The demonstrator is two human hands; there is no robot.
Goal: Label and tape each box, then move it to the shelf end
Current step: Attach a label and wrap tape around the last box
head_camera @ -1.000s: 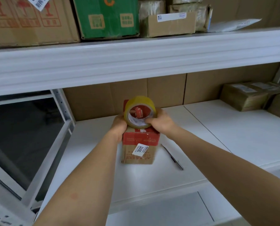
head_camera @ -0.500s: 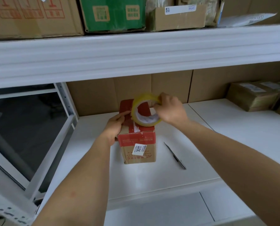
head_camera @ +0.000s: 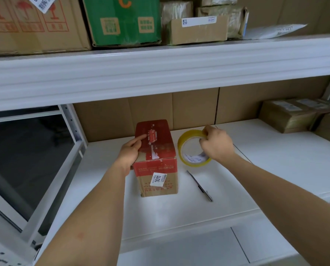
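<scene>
Box: red-topped carton [head_camera: 156, 160] stands on the white shelf [head_camera: 275, 160], its long axis running from the person toward the cardboard back wall; a white label [head_camera: 158, 179] reading 3011 sits on its near face.
Left hand: the left hand [head_camera: 129, 152] rests against the box's left upper edge, fingers nearly straight, forefinger laid across the red top toward the torn patch at the middle. It steadies the box rather than grips it.
Right hand: the right hand [head_camera: 216, 144] is just right of the box, fingers hooked through the core and thumb on the outer rim of the yellow tape roll [head_camera: 191, 148]. The roll stands on edge, its lower rim at or just above the shelf; which cannot be told.
Pen: a dark pen [head_camera: 199, 186] lies right of the box's near corner, in front of the roll and apart from both.
Taped boxes: wrapped brown parcels [head_camera: 287, 116] sit well to the right of the box, at the shelf's far end.
Key relation: the roll is beside the box's right long side, so the right hand is the nearer one for tape work, while the parcels' end lies further right still.
Judgement: whether a strip already crosses the top is unclear; if so, the box would slide rightward, past the roll and pen.
</scene>
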